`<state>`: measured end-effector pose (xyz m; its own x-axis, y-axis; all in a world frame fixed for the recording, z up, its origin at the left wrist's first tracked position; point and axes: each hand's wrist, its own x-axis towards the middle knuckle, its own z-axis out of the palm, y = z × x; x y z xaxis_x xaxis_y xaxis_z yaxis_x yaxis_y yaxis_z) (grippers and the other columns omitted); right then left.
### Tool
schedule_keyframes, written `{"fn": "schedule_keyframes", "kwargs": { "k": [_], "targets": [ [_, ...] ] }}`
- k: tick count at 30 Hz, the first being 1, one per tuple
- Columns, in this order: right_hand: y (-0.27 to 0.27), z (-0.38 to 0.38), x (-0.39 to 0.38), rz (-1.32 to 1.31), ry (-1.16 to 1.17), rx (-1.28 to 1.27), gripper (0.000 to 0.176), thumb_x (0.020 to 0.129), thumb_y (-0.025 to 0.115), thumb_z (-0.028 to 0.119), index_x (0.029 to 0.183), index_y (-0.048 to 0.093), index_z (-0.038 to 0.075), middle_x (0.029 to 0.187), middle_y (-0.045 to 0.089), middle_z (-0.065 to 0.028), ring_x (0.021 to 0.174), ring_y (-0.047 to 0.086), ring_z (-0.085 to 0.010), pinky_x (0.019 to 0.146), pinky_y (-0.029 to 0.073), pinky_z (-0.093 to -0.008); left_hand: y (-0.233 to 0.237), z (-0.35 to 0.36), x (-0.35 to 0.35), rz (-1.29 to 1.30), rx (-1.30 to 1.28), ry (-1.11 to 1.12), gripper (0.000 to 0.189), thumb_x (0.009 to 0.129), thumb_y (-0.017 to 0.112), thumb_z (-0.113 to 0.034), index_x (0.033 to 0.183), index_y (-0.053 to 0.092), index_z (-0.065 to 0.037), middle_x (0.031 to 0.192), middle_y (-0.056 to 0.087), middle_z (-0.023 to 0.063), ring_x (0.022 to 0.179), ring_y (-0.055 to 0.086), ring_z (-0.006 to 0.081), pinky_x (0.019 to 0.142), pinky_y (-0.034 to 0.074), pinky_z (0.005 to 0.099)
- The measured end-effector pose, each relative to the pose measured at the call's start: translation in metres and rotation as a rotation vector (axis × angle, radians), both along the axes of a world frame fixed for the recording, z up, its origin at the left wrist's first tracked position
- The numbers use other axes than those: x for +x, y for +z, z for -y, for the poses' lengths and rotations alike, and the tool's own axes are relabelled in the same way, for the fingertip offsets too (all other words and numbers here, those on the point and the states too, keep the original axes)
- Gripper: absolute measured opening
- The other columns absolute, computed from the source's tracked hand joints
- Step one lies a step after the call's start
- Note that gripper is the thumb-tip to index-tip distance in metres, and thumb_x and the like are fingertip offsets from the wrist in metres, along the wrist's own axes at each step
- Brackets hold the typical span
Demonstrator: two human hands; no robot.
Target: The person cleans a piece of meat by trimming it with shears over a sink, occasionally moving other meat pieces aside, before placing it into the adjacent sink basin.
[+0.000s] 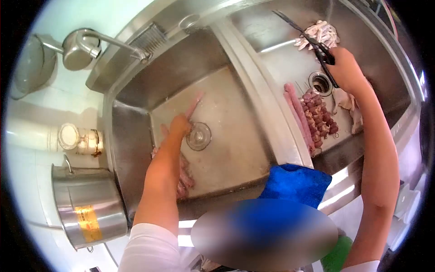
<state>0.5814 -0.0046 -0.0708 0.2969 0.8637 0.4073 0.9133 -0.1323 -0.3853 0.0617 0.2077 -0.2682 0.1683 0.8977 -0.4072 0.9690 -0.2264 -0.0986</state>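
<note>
While the left hand (179,126) pinches a pink meat strip (195,103) over the left basin (231,136), the right hand (346,70) grips black scissors (312,41).

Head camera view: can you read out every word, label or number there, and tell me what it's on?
Yellow label on the steel pot: some print, too blurred to read.
Jar beside it: dark marking, unreadable.
Scissors in the right hand, meat strip in the left hand: no writing shows.

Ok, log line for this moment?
left hand: holds pink meat strip, left basin | right hand: grips black scissors, right basin
</note>
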Motion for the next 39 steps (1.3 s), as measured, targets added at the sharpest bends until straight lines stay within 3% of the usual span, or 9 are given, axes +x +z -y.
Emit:
{"fn": "schedule_keyframes", "kwargs": {
  "k": [3,6,8,13,18,20,22,29,39],
  "targets": [
    [0.011,0.002,-0.004,-0.089,0.014,-0.046,0.024,0.072,0.064,0.013,0.079,0.056,-0.008,0.063,0.054,-0.0211,0.061,0.056,-0.0263,0.061,0.044,-0.0383,0.011,0.037,0.008,0.277,0.127,-0.064,0.044,0.077,0.062,-0.021,0.115,0.058,0.0,0.113,0.059,0.0267,0.107,0.058,0.0396,0.089,0.047,0.0451],
    [0.005,-0.002,0.002,-0.081,-0.018,-0.071,0.021,0.071,0.064,0.012,0.077,0.055,-0.007,0.057,0.051,-0.0134,0.055,0.051,-0.016,0.054,0.041,-0.0344,-0.002,0.037,-0.014,0.177,0.107,-0.115,0.043,0.077,0.063,-0.019,0.116,0.056,0.0,0.11,0.061,0.0258,0.1,0.06,0.0395,0.084,0.049,0.0456],
    [0.005,-0.001,0.004,-0.212,0.033,-0.073,0.016,0.073,0.062,0.01,0.073,0.055,-0.004,0.057,0.051,-0.0049,0.05,0.049,-0.0128,0.05,0.04,-0.0312,-0.044,-0.004,-0.051,0.039,0.058,0.032,0.039,0.079,0.062,-0.019,0.113,0.057,-0.001,0.107,0.063,0.0233,0.09,0.064,0.0386,0.076,0.052,0.0464],
    [0.052,0.006,-0.032,-0.576,0.17,-0.164,0.019,0.076,0.063,0.012,0.086,0.058,-0.002,0.066,0.054,-0.0034,0.059,0.05,-0.008,0.054,0.04,-0.0244,0.108,0.087,-0.013,1.005,-0.365,0.647,0.03,0.084,0.061,-0.026,0.104,0.059,-0.004,0.079,0.06,0.0109,0.058,0.057,0.0226,0.05,0.049,0.0378],
    [0.099,0.003,-0.13,-0.225,0.532,-0.231,0.028,0.075,0.065,0.017,0.092,0.057,-0.004,0.069,0.055,-0.0074,0.065,0.053,-0.0163,0.061,0.043,-0.0321,0.204,0.129,-0.028,1.558,-0.392,0.927,0.029,0.09,0.056,-0.033,0.097,0.058,-0.005,0.069,0.056,0.0067,0.05,0.051,0.0162,0.041,0.042,0.0314],
    [0.097,0.004,-0.174,-0.112,0.676,-0.256,0.029,0.075,0.062,0.018,0.09,0.055,-0.005,0.074,0.057,-0.0157,0.067,0.056,-0.0265,0.064,0.044,-0.0386,0.224,0.15,-0.024,1.733,-0.302,0.925,0.029,0.091,0.054,-0.034,0.095,0.058,-0.005,0.07,0.057,0.0064,0.049,0.05,0.0166,0.04,0.039,0.0302],
    [0.102,0.014,-0.234,-0.179,0.696,-0.306,0.028,0.073,0.063,0.018,0.086,0.054,-0.006,0.081,0.059,-0.0291,0.082,0.057,-0.046,0.073,0.045,-0.048,0.247,0.166,-0.027,1.89,-0.304,0.924,0.027,0.092,0.053,-0.032,0.093,0.058,-0.006,0.07,0.057,0.0065,0.05,0.051,0.0169,0.04,0.039,0.0298],
    [0.052,0.019,-0.347,-0.256,0.688,-0.324,0.024,0.076,0.061,0.014,0.091,0.053,-0.002,0.086,0.061,-0.025,0.083,0.06,-0.043,0.073,0.047,-0.0476,0.25,0.182,-0.046,2.306,-0.545,0.832,0.022,0.094,0.053,-0.029,0.089,0.058,-0.007,0.07,0.057,0.0044,0.052,0.052,0.0169,0.039,0.039,0.0305],
    [0.036,0.023,-0.355,0.112,0.644,-0.221,0.03,0.076,0.063,0.016,0.091,0.048,-0.006,0.086,0.059,-0.0233,0.079,0.06,-0.0408,0.071,0.05,-0.0471,0.265,0.189,-0.045,2.433,-0.556,0.867,0.021,0.096,0.046,-0.024,0.092,0.058,-0.008,0.07,0.056,0.0032,0.046,0.049,0.0169,0.038,0.04,0.0297]
  ]
}}
